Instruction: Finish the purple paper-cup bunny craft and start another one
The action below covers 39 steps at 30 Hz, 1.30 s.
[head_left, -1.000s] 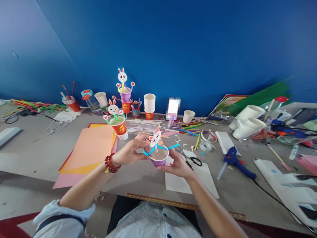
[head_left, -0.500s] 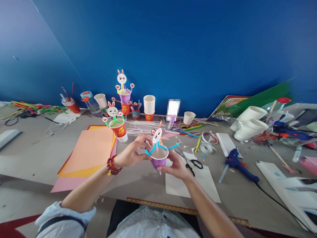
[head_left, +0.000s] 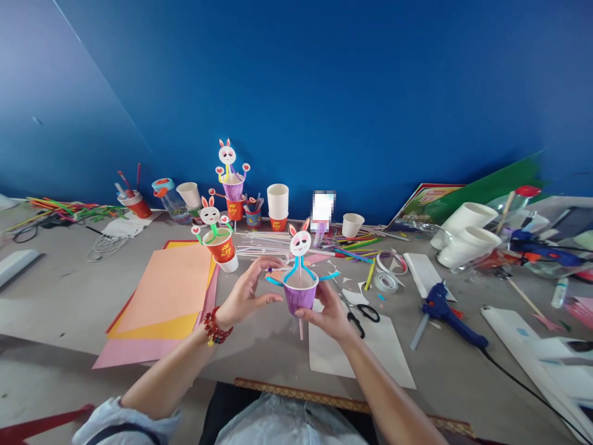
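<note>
A purple paper cup (head_left: 300, 298) is held above the grey table (head_left: 69, 303) by my right hand (head_left: 331, 312), fingers wrapped round its right side and base. A paper bunny face (head_left: 301, 242) on a pink stick stands up out of the cup, with blue straw arms (head_left: 324, 277) spread to both sides. The stick's lower end (head_left: 301, 327) pokes out under the cup. My left hand (head_left: 248, 293) is just left of the cup with its fingers spread and curved; its thumb is close to the cup wall and its fingertips are near the left blue arm.
Orange, yellow and pink paper sheets (head_left: 169, 287) lie to the left. Finished bunny cups (head_left: 220, 244) stand behind them. Scissors (head_left: 364, 315) and a white sheet (head_left: 375, 352) lie under my right hand. A blue glue gun (head_left: 440, 306), tape rolls (head_left: 384, 281), white cups (head_left: 463, 232) and straws lie further right.
The bunny face has risen higher above the cup and turned to face me; the stick shows further below the cup. My left hand has let go and opened.
</note>
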Each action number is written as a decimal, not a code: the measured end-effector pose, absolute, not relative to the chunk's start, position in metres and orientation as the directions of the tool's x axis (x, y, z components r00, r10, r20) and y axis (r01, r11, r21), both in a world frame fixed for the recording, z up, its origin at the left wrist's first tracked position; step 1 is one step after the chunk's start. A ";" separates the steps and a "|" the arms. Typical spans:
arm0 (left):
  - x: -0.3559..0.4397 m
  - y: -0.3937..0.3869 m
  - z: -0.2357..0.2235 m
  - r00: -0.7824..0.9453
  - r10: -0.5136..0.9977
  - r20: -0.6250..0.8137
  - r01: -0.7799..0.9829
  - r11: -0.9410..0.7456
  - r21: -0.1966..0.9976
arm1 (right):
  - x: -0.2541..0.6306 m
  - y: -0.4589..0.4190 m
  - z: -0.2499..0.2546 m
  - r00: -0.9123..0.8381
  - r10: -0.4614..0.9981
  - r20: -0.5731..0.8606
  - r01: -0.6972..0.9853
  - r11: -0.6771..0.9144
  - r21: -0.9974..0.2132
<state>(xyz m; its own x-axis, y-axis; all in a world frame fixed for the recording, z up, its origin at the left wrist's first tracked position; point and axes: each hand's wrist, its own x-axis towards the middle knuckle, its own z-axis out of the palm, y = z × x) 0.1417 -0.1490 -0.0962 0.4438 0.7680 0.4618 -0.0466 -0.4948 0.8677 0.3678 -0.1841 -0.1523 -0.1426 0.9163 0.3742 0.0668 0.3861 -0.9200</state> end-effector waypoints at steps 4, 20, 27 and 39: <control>0.153 -0.157 -0.111 0.419 0.848 0.326 -0.211 -0.258 0.943 | 0.368 -0.184 -0.155 -0.112 0.927 0.357 0.081 0.367 -0.927; 0.174 -0.174 -0.116 0.387 0.918 0.088 -0.373 0.069 0.925 | 0.376 -0.188 -0.145 -0.121 0.914 0.387 -0.065 0.382 -0.922; 0.162 -0.176 -0.118 0.513 0.843 0.161 -0.336 0.025 0.941 | 0.393 -0.192 -0.112 -0.253 0.875 0.414 -0.035 0.419 -0.907; 0.146 -0.173 -0.096 0.694 0.661 0.286 -0.307 -0.088 0.948 | 0.401 -0.194 -0.061 -0.605 0.716 0.348 0.116 0.511 -0.852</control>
